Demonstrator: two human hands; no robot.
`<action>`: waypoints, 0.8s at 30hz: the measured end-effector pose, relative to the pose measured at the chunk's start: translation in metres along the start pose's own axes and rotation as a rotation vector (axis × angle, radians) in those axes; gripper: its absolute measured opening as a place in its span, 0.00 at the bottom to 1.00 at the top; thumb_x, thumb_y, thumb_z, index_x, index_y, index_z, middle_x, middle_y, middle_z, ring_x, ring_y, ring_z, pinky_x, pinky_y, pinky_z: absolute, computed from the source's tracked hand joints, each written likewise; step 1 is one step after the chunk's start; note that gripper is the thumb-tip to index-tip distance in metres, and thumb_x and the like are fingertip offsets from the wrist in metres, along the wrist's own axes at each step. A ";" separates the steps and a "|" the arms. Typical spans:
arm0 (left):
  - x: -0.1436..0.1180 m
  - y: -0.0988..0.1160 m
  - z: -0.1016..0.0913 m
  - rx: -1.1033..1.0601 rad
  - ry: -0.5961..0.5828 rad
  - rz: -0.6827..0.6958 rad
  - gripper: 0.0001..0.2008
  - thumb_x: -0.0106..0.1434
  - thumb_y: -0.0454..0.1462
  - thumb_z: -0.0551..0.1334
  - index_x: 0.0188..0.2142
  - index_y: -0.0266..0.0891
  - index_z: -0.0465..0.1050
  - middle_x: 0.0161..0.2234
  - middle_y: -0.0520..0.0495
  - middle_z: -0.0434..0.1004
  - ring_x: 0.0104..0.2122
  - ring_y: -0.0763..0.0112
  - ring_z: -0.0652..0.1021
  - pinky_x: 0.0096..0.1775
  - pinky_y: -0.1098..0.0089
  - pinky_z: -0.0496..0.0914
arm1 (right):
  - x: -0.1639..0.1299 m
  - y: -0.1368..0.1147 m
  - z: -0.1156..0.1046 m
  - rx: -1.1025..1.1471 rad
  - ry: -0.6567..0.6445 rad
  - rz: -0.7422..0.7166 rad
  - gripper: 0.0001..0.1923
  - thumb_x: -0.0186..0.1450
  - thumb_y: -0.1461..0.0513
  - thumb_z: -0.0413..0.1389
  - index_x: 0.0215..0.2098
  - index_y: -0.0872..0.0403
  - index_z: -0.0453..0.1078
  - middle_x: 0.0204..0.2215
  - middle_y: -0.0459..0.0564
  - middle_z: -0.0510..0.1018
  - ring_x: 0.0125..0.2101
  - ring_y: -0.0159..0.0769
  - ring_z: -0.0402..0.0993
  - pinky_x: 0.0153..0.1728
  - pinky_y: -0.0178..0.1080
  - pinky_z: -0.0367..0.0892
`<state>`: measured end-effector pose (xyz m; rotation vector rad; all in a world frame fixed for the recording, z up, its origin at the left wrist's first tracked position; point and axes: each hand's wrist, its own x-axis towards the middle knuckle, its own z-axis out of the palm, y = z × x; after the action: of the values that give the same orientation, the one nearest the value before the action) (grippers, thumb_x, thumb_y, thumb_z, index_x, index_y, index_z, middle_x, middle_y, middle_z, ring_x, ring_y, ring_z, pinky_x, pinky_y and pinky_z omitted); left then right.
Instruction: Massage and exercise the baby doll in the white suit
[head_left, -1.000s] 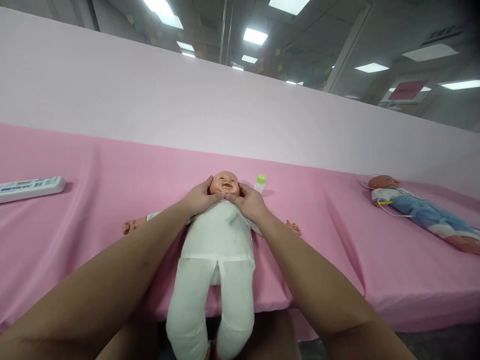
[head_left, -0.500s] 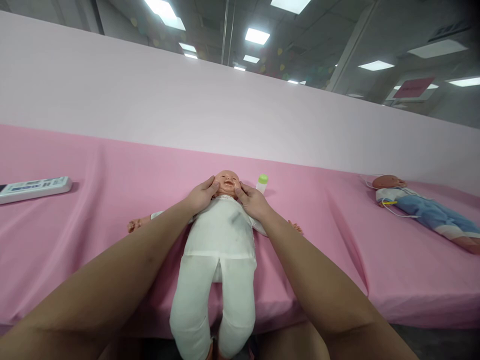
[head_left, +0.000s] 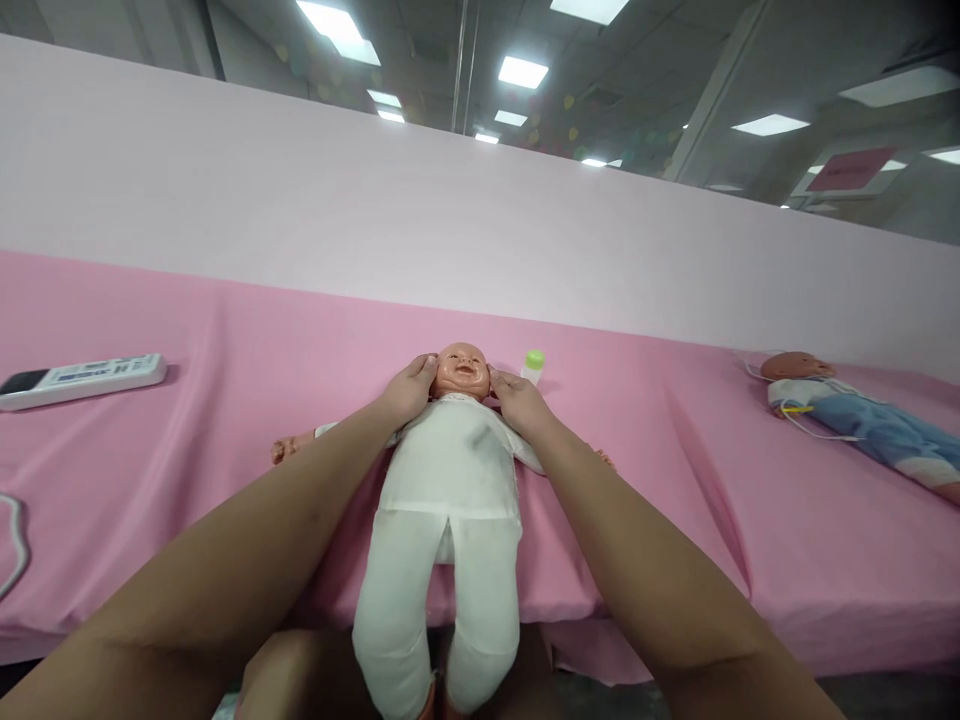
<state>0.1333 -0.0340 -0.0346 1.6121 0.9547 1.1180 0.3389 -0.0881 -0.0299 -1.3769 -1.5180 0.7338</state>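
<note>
- The doll (head_left: 450,465) lies face-up on the table (head_left: 637,420), legs past its edge.
- Left hand (head_left: 409,390) and right hand (head_left: 523,402): fingers hold the doll's head from either side.
- Bottle (head_left: 532,371): near the doll's head.

white-clad doll (head_left: 448,460): cut by bottom edge | pink sign (head_left: 853,170): lettering illegible

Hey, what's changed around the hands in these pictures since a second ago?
The left hand and right hand have drawn apart, thumbs going from together at the chin to the sides of the head. The view swung left, bringing a cord into sight. Unchanged: the doll on its back, the bottle by its head, the other doll.
</note>
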 end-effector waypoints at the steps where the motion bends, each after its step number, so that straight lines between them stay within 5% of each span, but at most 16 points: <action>1: 0.000 0.001 0.000 0.001 0.005 -0.004 0.29 0.67 0.58 0.49 0.55 0.43 0.69 0.51 0.42 0.78 0.48 0.60 0.79 0.49 0.60 0.72 | 0.001 0.001 0.001 0.009 0.003 0.000 0.27 0.70 0.44 0.44 0.54 0.50 0.73 0.49 0.48 0.79 0.52 0.44 0.73 0.56 0.49 0.65; 8: -0.006 0.013 -0.007 0.079 -0.044 -0.018 0.31 0.65 0.60 0.49 0.55 0.43 0.70 0.51 0.42 0.78 0.47 0.59 0.79 0.46 0.62 0.72 | -0.004 -0.005 -0.001 -0.026 -0.018 -0.023 0.27 0.69 0.42 0.47 0.54 0.47 0.73 0.51 0.49 0.78 0.54 0.45 0.71 0.59 0.50 0.60; 13: -0.006 0.021 -0.017 0.391 0.000 0.078 0.29 0.66 0.59 0.49 0.52 0.45 0.73 0.51 0.44 0.78 0.50 0.55 0.76 0.50 0.60 0.68 | -0.010 -0.017 -0.008 -0.161 -0.022 -0.087 0.25 0.67 0.43 0.50 0.53 0.46 0.73 0.51 0.49 0.77 0.53 0.46 0.71 0.57 0.47 0.62; 20: -0.008 0.029 -0.017 0.572 0.113 0.174 0.30 0.66 0.58 0.49 0.54 0.43 0.71 0.55 0.41 0.74 0.52 0.53 0.74 0.51 0.58 0.66 | -0.004 -0.022 -0.033 -0.391 0.284 -0.096 0.17 0.67 0.50 0.50 0.39 0.48 0.77 0.34 0.46 0.81 0.36 0.39 0.76 0.41 0.42 0.68; 24: -0.009 0.027 -0.013 0.532 0.159 0.146 0.29 0.66 0.57 0.51 0.56 0.42 0.69 0.57 0.39 0.72 0.50 0.55 0.75 0.49 0.59 0.69 | 0.003 -0.011 -0.063 -0.342 0.472 -0.027 0.15 0.65 0.51 0.53 0.42 0.49 0.76 0.39 0.47 0.81 0.40 0.39 0.76 0.42 0.41 0.69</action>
<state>0.1204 -0.0462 -0.0087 2.0657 1.3381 1.1661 0.3915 -0.0965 0.0055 -1.6366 -1.3111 0.1102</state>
